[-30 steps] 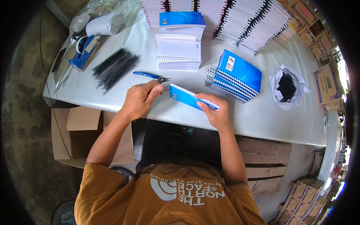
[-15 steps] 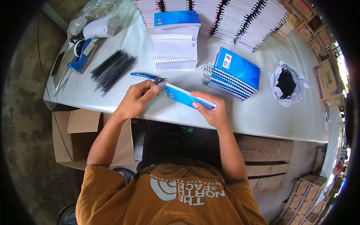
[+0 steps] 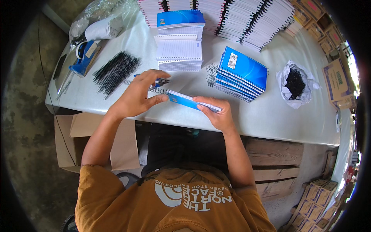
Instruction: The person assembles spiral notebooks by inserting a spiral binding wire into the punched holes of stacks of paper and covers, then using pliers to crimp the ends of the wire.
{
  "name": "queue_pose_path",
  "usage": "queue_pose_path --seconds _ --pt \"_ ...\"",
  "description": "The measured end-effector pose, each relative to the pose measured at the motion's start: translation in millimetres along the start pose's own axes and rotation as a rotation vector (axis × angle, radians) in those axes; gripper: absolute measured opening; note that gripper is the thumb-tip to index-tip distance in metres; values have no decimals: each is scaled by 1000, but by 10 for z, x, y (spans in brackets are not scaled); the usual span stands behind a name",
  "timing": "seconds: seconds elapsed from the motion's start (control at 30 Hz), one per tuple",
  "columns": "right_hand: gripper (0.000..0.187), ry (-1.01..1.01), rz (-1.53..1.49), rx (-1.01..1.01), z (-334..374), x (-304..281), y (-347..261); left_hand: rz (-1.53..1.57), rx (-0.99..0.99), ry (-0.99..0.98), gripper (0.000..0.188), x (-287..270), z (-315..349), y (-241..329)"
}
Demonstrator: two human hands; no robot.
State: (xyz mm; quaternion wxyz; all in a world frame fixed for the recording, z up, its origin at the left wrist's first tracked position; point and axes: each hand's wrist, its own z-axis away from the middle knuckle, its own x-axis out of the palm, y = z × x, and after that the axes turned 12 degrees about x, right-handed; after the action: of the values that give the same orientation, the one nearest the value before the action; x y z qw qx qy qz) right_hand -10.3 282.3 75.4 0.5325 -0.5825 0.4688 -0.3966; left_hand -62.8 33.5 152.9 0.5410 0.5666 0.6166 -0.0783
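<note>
Near the front of the table, my right hand [image 3: 216,114] pinches a blue-covered notebook [image 3: 184,101] by its right end, its holed edge upward. A dark spiral coil [image 3: 158,91] sticks out from the left end of that edge. My left hand [image 3: 135,94] is open around the coil, fingers spread above it and the thumb at the notebook's left corner. Just behind those fingers lie blue-handled pliers [image 3: 161,82], partly hidden. A pile of loose black coils [image 3: 116,73] lies to the left. On the right sits a stack of spiral-bound blue notebooks [image 3: 243,73].
Unbound pages [image 3: 178,50] with a blue cover stack stand at the middle back. Behind them are rows of bound white pads [image 3: 251,23]. A blue tape dispenser [image 3: 83,63] sits left, a white bag of black bits [image 3: 295,85] right. A cardboard box [image 3: 123,149] stands below the table.
My left hand has opened from a pinch, its fingers spreading over the coil. More coil now shows at the notebook's left end. My right hand keeps its hold.
</note>
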Motion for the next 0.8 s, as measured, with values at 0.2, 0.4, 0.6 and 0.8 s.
queue_pose_path --seconds 0.2,0.4,0.6,0.8 --pt "25 38 45 -31 4 19 -11 291 -280 -190 30 -110 -53 77" --pt "26 -1 -11 -11 4 34 -16 549 -346 -126 28 -72 87 -9" --pt "27 -82 -35 43 -23 -4 -91 772 -478 -259 39 -172 81 -96" --pt "29 -190 14 88 -116 -33 -147 817 -489 -358 38 -238 50 -144"
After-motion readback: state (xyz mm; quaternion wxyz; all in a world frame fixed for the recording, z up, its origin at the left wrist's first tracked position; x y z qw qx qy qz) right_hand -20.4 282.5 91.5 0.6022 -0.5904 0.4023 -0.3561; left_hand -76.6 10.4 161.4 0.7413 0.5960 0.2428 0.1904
